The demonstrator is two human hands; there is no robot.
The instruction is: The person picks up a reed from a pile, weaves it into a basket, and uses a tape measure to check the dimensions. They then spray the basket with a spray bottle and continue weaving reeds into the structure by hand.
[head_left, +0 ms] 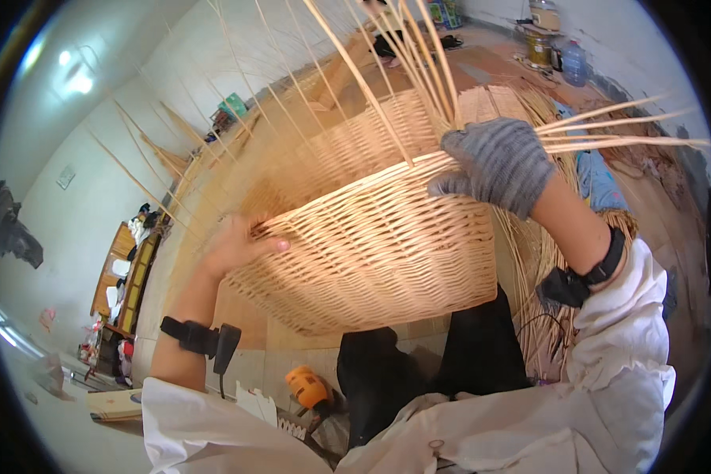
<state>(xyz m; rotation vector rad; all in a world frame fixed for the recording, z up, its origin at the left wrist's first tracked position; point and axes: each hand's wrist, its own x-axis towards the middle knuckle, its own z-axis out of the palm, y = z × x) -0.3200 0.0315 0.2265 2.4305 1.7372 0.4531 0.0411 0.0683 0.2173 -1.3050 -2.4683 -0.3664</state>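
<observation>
A rectangular basket [371, 253] of pale woven wicker is held tilted above my knees, its open top facing away from me. My left hand [243, 243] is bare and wraps over the left end of the rim, thumb on the outer wall. On my right hand [494, 164] is a grey knitted glove; it grips the rim near the right corner, thumb outside and fingers over the top. Long unwoven stakes [354, 73] rise from the rim, while several bent stakes [616, 126] stick out to the right past the glove. Part of the basket's inside is blurred.
Loose rods [521, 257] lie on the floor at my right, beside blue cloth [596, 182]. An orange tool-like object [306, 387] sits by my left leg. A wooden cabinet [122, 272] stands far left; a blue water jug [574, 65] is by the right wall.
</observation>
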